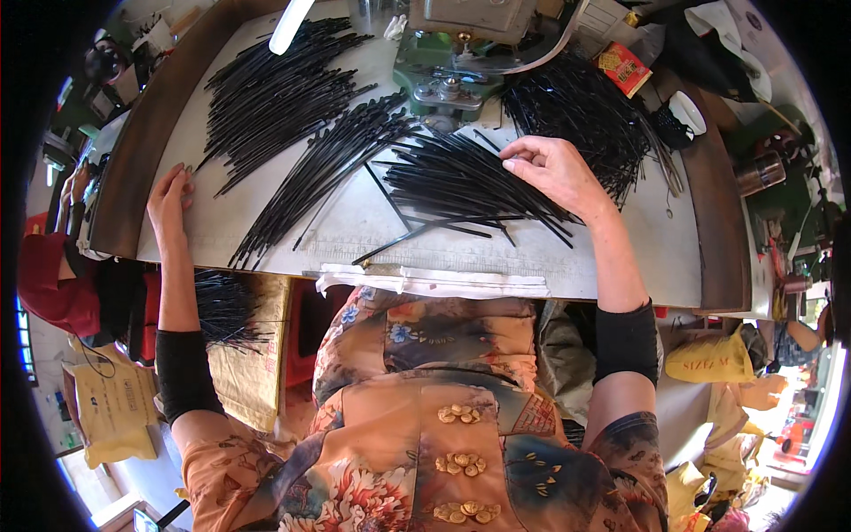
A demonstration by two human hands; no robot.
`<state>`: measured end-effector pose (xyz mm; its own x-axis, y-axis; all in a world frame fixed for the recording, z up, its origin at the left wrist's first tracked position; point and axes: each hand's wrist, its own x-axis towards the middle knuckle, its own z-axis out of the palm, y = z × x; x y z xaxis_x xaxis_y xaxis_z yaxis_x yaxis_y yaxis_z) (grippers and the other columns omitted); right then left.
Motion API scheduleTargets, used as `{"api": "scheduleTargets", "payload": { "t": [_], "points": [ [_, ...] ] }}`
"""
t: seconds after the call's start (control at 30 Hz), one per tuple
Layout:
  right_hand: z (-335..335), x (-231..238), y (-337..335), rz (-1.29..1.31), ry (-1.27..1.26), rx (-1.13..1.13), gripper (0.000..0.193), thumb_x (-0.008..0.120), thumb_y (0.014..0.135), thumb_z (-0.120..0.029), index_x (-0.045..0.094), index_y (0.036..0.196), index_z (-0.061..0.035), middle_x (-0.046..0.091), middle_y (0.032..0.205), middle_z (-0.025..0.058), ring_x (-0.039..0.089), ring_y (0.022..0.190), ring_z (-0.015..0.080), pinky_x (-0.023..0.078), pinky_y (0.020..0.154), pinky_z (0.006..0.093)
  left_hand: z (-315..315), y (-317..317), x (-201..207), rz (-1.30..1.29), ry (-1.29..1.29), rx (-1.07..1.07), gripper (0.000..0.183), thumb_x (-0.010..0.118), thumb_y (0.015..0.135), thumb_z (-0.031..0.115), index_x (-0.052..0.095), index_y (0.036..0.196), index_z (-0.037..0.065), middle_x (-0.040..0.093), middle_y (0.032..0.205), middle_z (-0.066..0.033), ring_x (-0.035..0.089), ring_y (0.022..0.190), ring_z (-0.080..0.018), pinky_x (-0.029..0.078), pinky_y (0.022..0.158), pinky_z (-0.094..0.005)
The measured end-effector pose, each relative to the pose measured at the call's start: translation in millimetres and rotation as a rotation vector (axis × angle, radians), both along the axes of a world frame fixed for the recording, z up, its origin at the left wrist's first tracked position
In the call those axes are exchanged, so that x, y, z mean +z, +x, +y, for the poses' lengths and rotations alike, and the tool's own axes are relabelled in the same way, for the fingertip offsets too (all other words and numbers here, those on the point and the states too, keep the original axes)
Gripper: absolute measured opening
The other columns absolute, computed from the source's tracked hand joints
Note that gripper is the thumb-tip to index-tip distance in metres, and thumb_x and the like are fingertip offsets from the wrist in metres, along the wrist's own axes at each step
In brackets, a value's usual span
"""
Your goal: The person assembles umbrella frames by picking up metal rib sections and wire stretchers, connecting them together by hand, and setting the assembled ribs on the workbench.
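Observation:
My right hand (557, 175) is over the middle pile of slim black strips (443, 182), thumb and fingers pinched together. A single thin black strip (485, 139) runs up to its fingertips. Far to the left, my left hand (168, 202) rests by the table's side with its fingers curled in; what lies between them, if anything, I cannot make out. Close to it is a large pile of black strips (275, 106). A narrower bundle (324, 168) fans toward the front edge. Several loose strips cross one another in front of the middle pile.
A green machine (448, 75) stands at the back centre, with a white lamp (291, 27) beside it. At its right lie a tangled black pile (581, 111), a red and yellow packet (624, 69), and tweezers (667, 168). White cloth (434, 281) covers part of the front edge. Dark raised boards (124, 191) border the table.

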<state>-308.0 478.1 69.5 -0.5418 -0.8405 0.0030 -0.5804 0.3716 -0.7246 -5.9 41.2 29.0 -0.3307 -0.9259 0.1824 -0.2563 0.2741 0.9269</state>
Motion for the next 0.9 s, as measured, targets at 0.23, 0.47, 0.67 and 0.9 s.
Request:
{"api": "scheduleTargets", "payload": {
  "t": [0.23, 0.47, 0.67, 0.9],
  "points": [
    [-0.7, 5.4, 7.2, -0.034, -0.075, -0.016, 0.015, 0.063, 0.082, -0.011, 0.062, 0.089, 0.0018, 0.059, 0.078, 0.0006, 0.052, 0.068, 0.0052, 0.043, 0.062, 0.0221, -1.5, -0.8, -0.8, -0.002, -0.011, -0.013, 0.029, 0.061, 0.083, 0.021, 0.065, 0.107, 0.006, 0.066, 0.091, -0.0029, 0.057, 0.073, -0.0081, 0.042, 0.063, -0.0217],
    [-1.2, 15.9, 17.7, 0.108, -0.013, -0.01, 0.016, 0.066, 0.076, -0.015, 0.063, 0.084, -0.0015, 0.056, 0.067, 0.0048, 0.052, 0.061, 0.0125, 0.042, 0.057, 0.0271, 1.7, -2.0, 2.2, 0.008, -0.027, -0.014, 0.029, 0.061, 0.083, 0.021, 0.064, 0.107, 0.005, 0.066, 0.091, -0.0033, 0.058, 0.073, -0.0085, 0.042, 0.062, -0.0219],
    [-1.6, 14.3, 21.5, 0.212, -0.03, 0.01, 0.012, 0.065, 0.075, -0.009, 0.062, 0.082, 0.0001, 0.051, 0.068, 0.0037, 0.042, 0.054, 0.0092, 0.036, 0.051, 0.0262, 8.9, -1.7, 4.9, 0.04, -0.03, -0.018, 0.028, 0.061, 0.083, 0.02, 0.064, 0.106, 0.004, 0.066, 0.091, -0.0035, 0.058, 0.073, -0.0086, 0.042, 0.061, -0.0214],
    [-4.2, 16.2, 17.8, 0.201, -0.029, -0.041, 0.015, 0.064, 0.077, -0.016, 0.064, 0.083, -0.0017, 0.059, 0.076, 0.0092, 0.056, 0.063, 0.0199, 0.045, 0.06, 0.0307, 71.7, -26.0, 46.5, 0.092, -0.214, -0.109, 0.026, 0.058, 0.087, 0.015, 0.062, 0.11, 0.003, 0.065, 0.096, -0.0057, 0.06, 0.082, -0.0098, 0.048, 0.065, -0.0235]
  ]
}}
